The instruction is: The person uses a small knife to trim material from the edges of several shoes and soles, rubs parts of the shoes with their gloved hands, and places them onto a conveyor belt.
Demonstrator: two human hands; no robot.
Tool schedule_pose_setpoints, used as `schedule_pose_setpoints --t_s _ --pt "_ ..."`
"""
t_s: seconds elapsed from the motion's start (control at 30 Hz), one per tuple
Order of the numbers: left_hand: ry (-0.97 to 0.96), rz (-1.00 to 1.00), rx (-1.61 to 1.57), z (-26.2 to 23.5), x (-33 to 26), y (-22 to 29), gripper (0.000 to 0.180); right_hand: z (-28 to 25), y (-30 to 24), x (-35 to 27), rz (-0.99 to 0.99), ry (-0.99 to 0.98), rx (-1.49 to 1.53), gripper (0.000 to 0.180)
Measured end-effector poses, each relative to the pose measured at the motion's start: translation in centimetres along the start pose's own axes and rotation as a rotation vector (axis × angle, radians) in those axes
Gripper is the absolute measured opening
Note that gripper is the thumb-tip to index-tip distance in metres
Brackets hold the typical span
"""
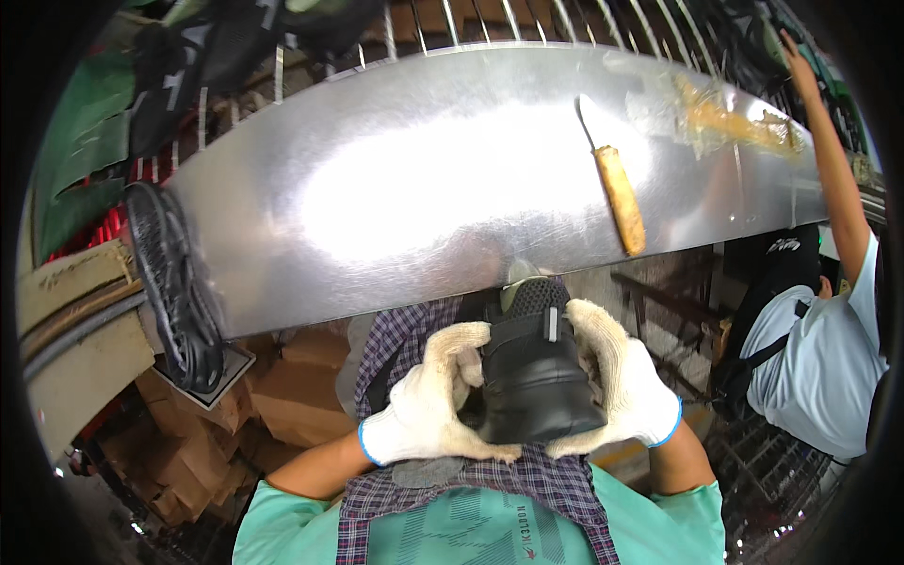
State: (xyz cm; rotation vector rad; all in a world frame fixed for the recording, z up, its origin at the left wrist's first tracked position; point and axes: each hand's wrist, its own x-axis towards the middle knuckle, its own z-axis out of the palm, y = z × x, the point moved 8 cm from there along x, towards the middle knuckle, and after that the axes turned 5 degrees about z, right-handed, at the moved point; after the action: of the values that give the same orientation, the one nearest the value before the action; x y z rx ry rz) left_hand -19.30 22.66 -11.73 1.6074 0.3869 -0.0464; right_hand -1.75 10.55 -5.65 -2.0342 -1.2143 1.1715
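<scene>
1. The black shoe [532,381] sat at the near edge of the worktop [264,235], long axis roughly square to that edge; contact unclear.
2. Left hand [428,400] and right hand [623,381] gripped opposite sides, neither nearer.

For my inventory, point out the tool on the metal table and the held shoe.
Tool [619,200]: head view, on its yellowish handle.
Held shoe [533,365]: head view, on its smooth black surface.
</scene>
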Motion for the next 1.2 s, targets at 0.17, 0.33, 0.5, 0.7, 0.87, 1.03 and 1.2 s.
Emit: schedule_pose_setpoints --t_s 0.17,0.33,0.5,0.7,0.87,1.03,1.2 --pt "0.007 -0.165 -0.186 -2.1 -2.5 -3.4 0.083 5.8 5.6 -2.7 0.142 -0.028 0.333 0.103" --pt "0.391 0.416 0.176 -7.8 -0.2 5.4 0.063 8.8 7.1 -2.0 0.148 0.091 0.816 0.082" --pt "0.693 0.576 -0.459 -16.5 2.5 10.4 0.043 1.5 -3.5 9.5 -0.084 0.048 0.724 0.064" --pt "1.153 0.107 0.462 -21.9 -5.0 3.7 0.062 -8.5 -7.1 13.4 -0.289 0.646 -0.406 0.035" --pt "0.951 0.125 0.809 -16.2 -7.2 2.6 0.054 -8.6 1.0 6.4 -0.102 0.758 -0.737 0.047" --pt "0.952 0.265 0.770 -14.5 -7.5 3.1 0.043 -10.7 4.7 5.9 0.046 0.732 -0.884 0.047" --pt "0.839 0.402 0.794 -14.9 -7.8 4.1 0.055 -10.0 -5.0 6.4 0.134 0.509 0.112 0.049"
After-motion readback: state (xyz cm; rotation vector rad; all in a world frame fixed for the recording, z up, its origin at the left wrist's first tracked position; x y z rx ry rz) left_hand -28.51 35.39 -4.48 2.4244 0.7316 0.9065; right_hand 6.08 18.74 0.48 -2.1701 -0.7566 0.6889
